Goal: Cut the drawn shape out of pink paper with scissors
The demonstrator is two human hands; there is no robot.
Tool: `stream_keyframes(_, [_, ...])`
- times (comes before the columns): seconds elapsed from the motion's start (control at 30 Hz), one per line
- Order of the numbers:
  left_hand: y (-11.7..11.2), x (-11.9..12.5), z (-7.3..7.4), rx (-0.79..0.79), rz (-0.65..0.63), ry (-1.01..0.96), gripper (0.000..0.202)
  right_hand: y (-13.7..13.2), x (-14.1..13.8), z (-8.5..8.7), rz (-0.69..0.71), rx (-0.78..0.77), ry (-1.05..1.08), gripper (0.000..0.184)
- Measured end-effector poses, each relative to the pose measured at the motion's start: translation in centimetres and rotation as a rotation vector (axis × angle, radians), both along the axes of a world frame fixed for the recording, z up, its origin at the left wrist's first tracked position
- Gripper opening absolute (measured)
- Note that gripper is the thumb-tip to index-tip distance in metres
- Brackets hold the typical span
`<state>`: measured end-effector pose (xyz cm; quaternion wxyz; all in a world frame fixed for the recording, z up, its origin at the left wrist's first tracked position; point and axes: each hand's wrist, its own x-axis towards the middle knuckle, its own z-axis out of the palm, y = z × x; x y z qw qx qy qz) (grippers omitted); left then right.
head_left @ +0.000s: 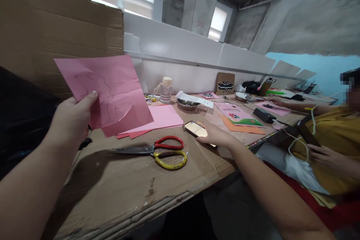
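My left hand (73,118) is closed on the left edge of a pink paper sheet (112,90), holding it up above the table; a pencilled outline shows on the paper. My right hand (215,135) reaches out to a phone (196,129) lying on the table and grips its near end. Scissors (157,150) with one red and one yellow handle lie on the cardboard-covered table (126,187) between my two arms. More pink and orange sheets (163,118) lie flat behind the scissors.
A tall cardboard panel (56,37) stands at the back left. A small bottle (166,90), a metal bowl (188,104), paper cut-outs and booklets (239,114) lie further back. Another person in a yellow shirt (332,150) sits on my right, with cables and a dark device.
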<state>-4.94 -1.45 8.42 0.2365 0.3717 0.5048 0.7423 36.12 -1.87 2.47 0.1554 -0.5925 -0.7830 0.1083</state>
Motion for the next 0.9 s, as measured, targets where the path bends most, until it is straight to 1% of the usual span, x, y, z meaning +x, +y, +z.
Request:
stream_keyframes(0.07, [0.1, -0.5, 0.5, 0.026, -0.016, -0.076, 0.011, 0.2, 0.9, -0.4, -0.035, 0.021, -0.008, 0.081])
stream_keyframes(0.13, [0.5, -1.8, 1.0, 0.092, 0.011, -0.245, 0.004, 0.6, 2.5, -0.6, -0.086, 0.043, -0.028, 0.083])
stream_keyframes(0.17, [0.9, -2.7, 1.2, 0.130, 0.038, -0.348, 0.004, 0.9, 3.4, -0.7, -0.169, 0.046, -0.078, 0.084])
stream_keyframes(0.2, [1.3, -3.7, 1.3, 0.177, 0.068, -0.451, 0.007, 1.2, 4.5, -0.7, -0.223, 0.047, -0.091, 0.082])
stream_keyframes(0.23, [1.7, -4.7, 1.3, 0.207, 0.098, -0.501, 0.011, 1.5, 5.7, -0.7, -0.258, 0.046, -0.097, 0.082])
stream_keyframes(0.3, [2.4, -6.6, 1.2, 0.322, 0.143, -0.508, 0.019, 2.1, 8.0, -0.6, -0.319, 0.068, -0.114, 0.081])
stream_keyframes(0.37, [2.9, -7.8, 0.8, 0.414, 0.210, -0.480, 0.037, 2.7, 9.7, -0.5, -0.328, 0.074, -0.131, 0.069])
stream_keyframes(0.4, [3.0, -8.0, 0.6, 0.415, 0.220, -0.465, 0.040, 2.9, 10.2, -0.4, -0.319, 0.078, -0.139, 0.062])
stream_keyframes(0.47, [3.0, -8.0, 0.5, 0.364, 0.193, -0.441, 0.034, 3.2, 10.4, -0.1, -0.295, 0.088, -0.157, 0.054])
stream_keyframes(0.5, [2.9, -7.7, 0.5, 0.331, 0.169, -0.438, 0.028, 3.2, 10.0, 0.0, -0.279, 0.097, -0.164, 0.053])
stream_keyframes(0.57, [2.6, -7.2, 0.6, 0.286, 0.136, -0.444, 0.020, 3.0, 8.2, 0.4, -0.219, 0.126, -0.170, 0.054])
stream_keyframes(0.67, [2.3, -6.9, 0.9, 0.242, 0.127, -0.427, 0.014, 2.3, 3.7, 1.1, -0.055, 0.176, -0.132, 0.052])
stream_keyframes(0.73, [2.3, -7.0, 0.9, 0.208, 0.121, -0.377, 0.013, 1.8, 0.4, 1.7, 0.016, 0.172, -0.093, 0.052])
stream_keyframes(0.83, [2.3, -7.7, 0.9, 0.151, 0.124, -0.224, 0.017, 1.7, -3.6, 2.4, 0.090, 0.161, -0.042, 0.043])
stream_keyframes(0.9, [2.1, -7.9, 0.8, 0.093, 0.129, -0.059, 0.023, 1.8, -5.5, 2.8, 0.129, 0.152, -0.027, 0.038])
